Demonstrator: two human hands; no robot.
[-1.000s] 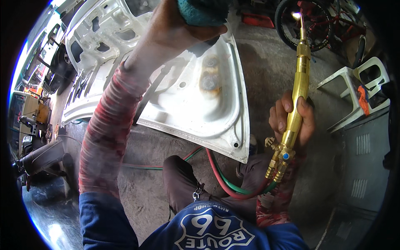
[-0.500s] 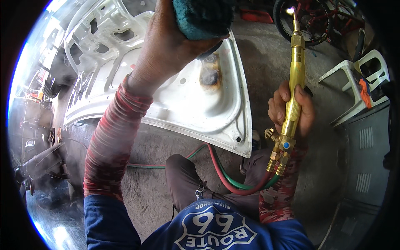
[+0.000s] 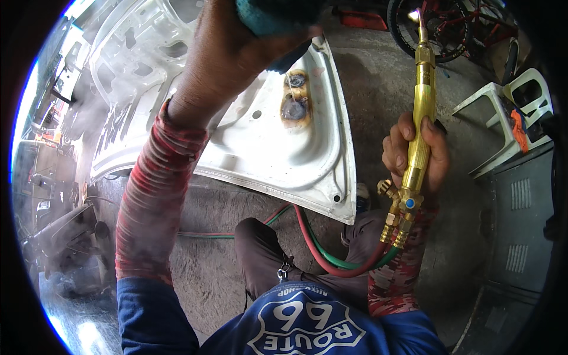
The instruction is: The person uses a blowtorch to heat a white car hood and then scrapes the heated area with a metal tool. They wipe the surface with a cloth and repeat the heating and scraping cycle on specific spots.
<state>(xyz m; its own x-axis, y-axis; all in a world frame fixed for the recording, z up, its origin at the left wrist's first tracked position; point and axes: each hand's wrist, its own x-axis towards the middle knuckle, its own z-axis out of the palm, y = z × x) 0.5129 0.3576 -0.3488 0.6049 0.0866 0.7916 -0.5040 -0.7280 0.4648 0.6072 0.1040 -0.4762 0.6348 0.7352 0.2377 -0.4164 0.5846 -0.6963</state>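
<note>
High in front of me, my left hand point(image 3: 222, 65) is closed around a bunched teal cloth point(image 3: 275, 16), which is partly cut off by the top edge. Below it lies a white car body panel point(image 3: 254, 157) with two dark, brown-rimmed scorch marks point(image 3: 295, 108). Smoke drifts over the panel's left side. My right hand point(image 3: 436, 157) grips a brass gas torch point(image 3: 421, 112) by its handle, tip upward, to the right of the panel. A small bright flame point(image 3: 414, 15) shows at the tip. Red and green hoses point(image 3: 331, 260) run from its valves across my lap.
A white plastic chair point(image 3: 494, 97) with an orange cloth point(image 3: 519, 131) stands at the right, beside a grey vented panel point(image 3: 520, 207). A bicycle wheel point(image 3: 393, 29) is at the far right. Smoke veils cluttered equipment point(image 3: 65, 236) on the left.
My left hand and the cloth have shifted left and up, uncovering a second scorch mark. More smoke hangs at the left. The torch has moved very little.
</note>
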